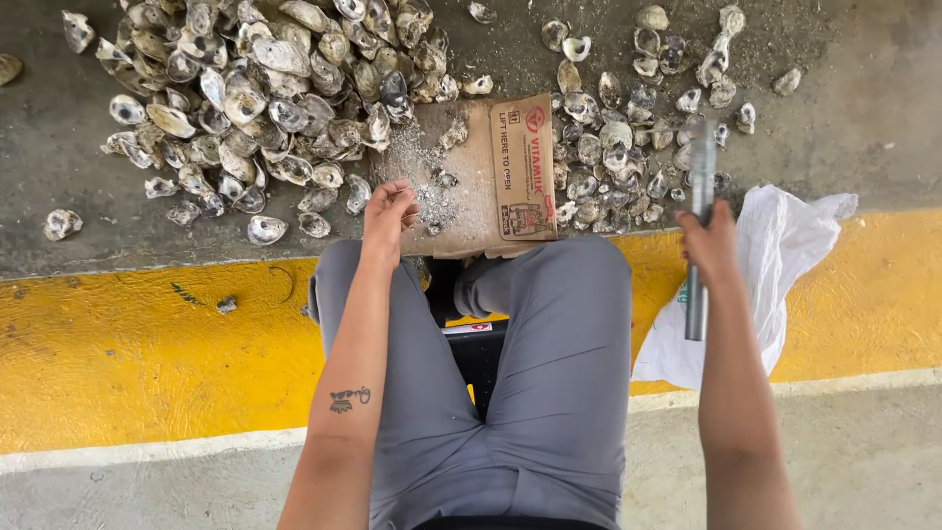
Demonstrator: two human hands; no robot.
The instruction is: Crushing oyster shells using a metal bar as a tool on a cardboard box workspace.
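- Grey concrete floor [59, 147] up top, a broad yellow painted strip [137, 344] crossing below it, and the person seated in grey trousers [559, 373].
- A flattened cardboard piece [481, 186] lies on the floor just ahead of the knees, dusted with grey grit and shell crumbs.
- Big pile of shells [255, 98] to the left of the cardboard, touching its corner; a smaller scatter of shells [628, 137] to its right.
- Left hand [389, 211] hovers at the cardboard's near left edge, fingers curled in loosely; whether they pinch anything, I cannot tell.
- Right hand [710, 243] is out to the right, fingers wrapped tight round a metal rod [699, 236], held upright over the floor.
- White bag [775, 265] lies crumpled just behind that rod, half on the yellow strip.
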